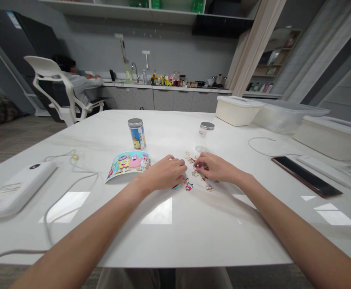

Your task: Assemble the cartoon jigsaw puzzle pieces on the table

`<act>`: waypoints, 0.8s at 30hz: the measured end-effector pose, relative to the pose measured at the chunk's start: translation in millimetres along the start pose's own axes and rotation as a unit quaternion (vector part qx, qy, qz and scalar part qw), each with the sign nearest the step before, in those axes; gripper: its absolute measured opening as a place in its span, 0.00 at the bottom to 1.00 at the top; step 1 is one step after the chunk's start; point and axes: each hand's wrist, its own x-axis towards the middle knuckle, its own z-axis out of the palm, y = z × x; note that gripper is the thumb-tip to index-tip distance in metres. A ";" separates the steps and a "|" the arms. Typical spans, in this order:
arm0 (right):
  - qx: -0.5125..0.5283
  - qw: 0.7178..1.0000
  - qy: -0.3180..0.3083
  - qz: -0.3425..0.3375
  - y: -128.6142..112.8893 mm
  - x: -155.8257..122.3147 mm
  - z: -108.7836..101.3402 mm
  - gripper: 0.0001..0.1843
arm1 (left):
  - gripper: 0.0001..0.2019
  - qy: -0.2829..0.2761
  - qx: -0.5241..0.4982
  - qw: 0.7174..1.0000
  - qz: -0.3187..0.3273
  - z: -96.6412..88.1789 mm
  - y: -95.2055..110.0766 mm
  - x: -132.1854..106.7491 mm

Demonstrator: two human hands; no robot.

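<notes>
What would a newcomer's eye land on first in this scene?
The left hand and right hand come first, close together over small jigsaw pieces mid-table on the white table. Just left of them lies a bright cartoon picture card, with a lidded jar behind it. Farther back, a person sits in a white chair.

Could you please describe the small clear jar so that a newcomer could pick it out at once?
On the white table, look just beyond the person's right hand. The small clear jar stands there, silver-lidded; unlike the taller canister to its left, with its colourful cartoon wrap, it is nearly see-through.
</notes>
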 end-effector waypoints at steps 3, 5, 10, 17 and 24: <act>0.019 0.999 0.004 -0.026 -0.7 1.1 2.3 0.09 | 0.06 -0.003 -0.004 1.000 0.000 0.3 1.2 0.8; 0.029 0.999 0.011 -0.037 -1.5 1.2 3.7 0.11 | 0.07 -0.005 -0.021 1.000 -0.002 1.8 1.3 0.9; 0.014 0.999 0.031 -0.032 1.0 0.0 4.8 0.14 | 0.13 -0.005 -0.089 0.995 0.035 9.4 0.8 0.2; -0.010 0.999 0.027 -0.027 -2.0 -1.2 2.2 0.12 | 0.11 -0.012 -0.098 0.995 0.025 7.5 -0.1 0.1; 0.022 0.999 0.017 -0.046 -8.2 0.8 4.5 0.10 | 0.10 -0.007 -0.107 0.994 0.023 6.5 -1.9 -1.0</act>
